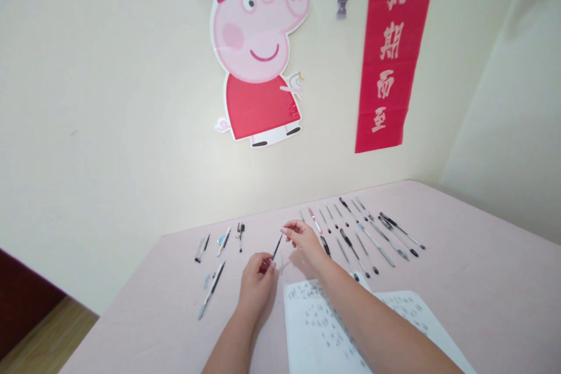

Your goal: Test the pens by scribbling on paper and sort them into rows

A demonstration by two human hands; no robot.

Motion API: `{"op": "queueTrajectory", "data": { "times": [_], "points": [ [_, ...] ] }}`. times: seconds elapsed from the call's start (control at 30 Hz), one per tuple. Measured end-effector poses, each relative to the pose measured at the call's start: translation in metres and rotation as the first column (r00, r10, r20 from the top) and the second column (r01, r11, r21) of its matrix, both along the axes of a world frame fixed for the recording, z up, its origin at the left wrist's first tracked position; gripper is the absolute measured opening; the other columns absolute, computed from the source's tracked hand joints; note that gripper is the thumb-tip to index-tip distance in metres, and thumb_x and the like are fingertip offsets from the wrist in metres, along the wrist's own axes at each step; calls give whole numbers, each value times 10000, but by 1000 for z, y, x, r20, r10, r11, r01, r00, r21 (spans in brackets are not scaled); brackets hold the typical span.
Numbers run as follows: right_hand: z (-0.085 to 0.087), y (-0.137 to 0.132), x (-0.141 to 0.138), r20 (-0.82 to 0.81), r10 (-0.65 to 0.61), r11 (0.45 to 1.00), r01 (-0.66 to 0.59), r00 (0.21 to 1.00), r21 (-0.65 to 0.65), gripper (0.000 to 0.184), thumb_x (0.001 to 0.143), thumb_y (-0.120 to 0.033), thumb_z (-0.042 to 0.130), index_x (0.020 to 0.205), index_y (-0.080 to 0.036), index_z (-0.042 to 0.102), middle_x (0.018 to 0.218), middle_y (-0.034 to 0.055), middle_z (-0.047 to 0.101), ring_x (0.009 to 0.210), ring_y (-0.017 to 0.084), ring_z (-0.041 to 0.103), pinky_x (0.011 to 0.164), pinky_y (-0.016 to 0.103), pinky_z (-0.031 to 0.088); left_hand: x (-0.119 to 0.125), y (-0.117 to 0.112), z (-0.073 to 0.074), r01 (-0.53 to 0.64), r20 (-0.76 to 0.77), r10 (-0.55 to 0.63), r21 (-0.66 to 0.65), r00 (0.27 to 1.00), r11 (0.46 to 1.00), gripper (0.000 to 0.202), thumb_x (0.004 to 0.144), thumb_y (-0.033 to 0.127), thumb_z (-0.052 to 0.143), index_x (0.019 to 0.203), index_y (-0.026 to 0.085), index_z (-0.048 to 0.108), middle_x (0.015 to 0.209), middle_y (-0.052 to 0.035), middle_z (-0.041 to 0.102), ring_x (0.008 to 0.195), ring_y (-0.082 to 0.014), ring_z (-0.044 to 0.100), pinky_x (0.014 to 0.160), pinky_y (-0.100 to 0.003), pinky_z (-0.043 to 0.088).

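Observation:
A thin dark pen refill (277, 246) slants between my two hands above the table. My left hand (256, 278) is closed, with thumb and fingers pinching the refill's lower end. At its upper end my right hand (305, 242) pinches it between thumb and fingertips. Beneath the hands a faint clear tube (281, 265) seems to lie on the table. To the left are a long pen with a dark upper half (212, 290), a blue-and-white pen (224, 242) and a black-capped clear pen (241, 236). My right wrist partly hides a black pen (325, 245).
Several pens and refills lie in two rows at the right, including a pink pen (315, 220) and a black-capped pen (401, 229). Sheets of handwritten paper (315, 327) lie under my right forearm. A wall with a pig cutout (263, 99) and red banner (390, 70) borders the pink table (162, 327).

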State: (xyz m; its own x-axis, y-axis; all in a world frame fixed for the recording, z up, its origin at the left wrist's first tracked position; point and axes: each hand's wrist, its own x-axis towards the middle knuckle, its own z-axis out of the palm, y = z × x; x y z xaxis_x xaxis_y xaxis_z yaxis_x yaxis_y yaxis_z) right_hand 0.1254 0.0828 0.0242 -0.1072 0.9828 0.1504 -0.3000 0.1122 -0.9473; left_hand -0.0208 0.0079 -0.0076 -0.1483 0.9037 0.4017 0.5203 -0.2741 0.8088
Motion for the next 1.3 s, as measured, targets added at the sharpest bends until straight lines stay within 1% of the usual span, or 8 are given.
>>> {"op": "queueTrajectory", "data": {
  "times": [0.3,0.5,0.6,0.67,0.8,0.97,1.1,1.3],
  "points": [
    [-6,-2,-5,39,31,1000,-31,999,-2,251,595,-343,683,753,-181,575,662,-28,563,521,101,502,413,198,256,2,-2,5,-9,-1,9,-3,1000,1000,162,696,300,571,803,187,615,696,-10,596,630,-158,562,614,-295,465],
    [-6,-5,-6,85,40,999,-43,996,27,243,618,-343,667,771,-175,581,716,-8,579,555,107,519,430,197,284,1,-1,3,-8,-4,8,-9,1000,1000,157,705,294,564,807,184,610,704,-10,594,642,-160,564,621,-292,462],
    [-6,-4,-5,124,31,998,-38,992,56,259,663,-387,636,792,-173,566,732,3,580,558,109,521,438,199,315,0,1,1,-14,3,14,-5,1000,1000,158,704,287,565,809,178,608,704,-13,597,640,-160,565,618,-293,462],
    [-9,-3,-4,231,-12,997,-5,973,76,253,746,-423,542,803,-176,543,737,11,583,550,109,519,446,203,343,0,2,-1,-21,10,21,2,1000,1000,156,702,282,567,809,175,607,709,-18,600,648,-161,568,621,-293,465],
    [-21,2,-4,489,-88,994,48,868,93,251,858,-355,351,821,-177,523,743,21,590,543,111,518,472,214,380,-2,4,-4,-28,36,28,6,999,1000,160,699,283,572,812,176,607,721,-22,605,657,-162,574,627,-294,471],
    [-32,-3,-5,682,-73,991,-26,728,134,129,777,-180,469,792,-168,597,703,17,614,639,133,553,596,231,390,-2,3,-3,-37,60,38,-9,998,999,170,691,299,584,806,176,611,701,-17,604,640,-159,570,621,-292,473],
    [-27,-16,-4,820,-67,977,-131,569,170,175,773,-192,504,872,-206,647,690,11,641,658,151,562,617,246,358,-1,2,-2,-32,59,32,0,998,999,177,690,303,589,809,174,615,704,-21,612,645,-161,573,618,-292,473],
    [-14,-27,-2,943,-95,934,-300,318,196,231,824,-272,464,926,-228,666,911,61,686,855,202,606,710,280,368,-1,3,-3,-19,44,18,17,999,1000,172,705,297,577,820,173,606,724,-24,614,662,-163,577,622,-293,473]
  ]
}}
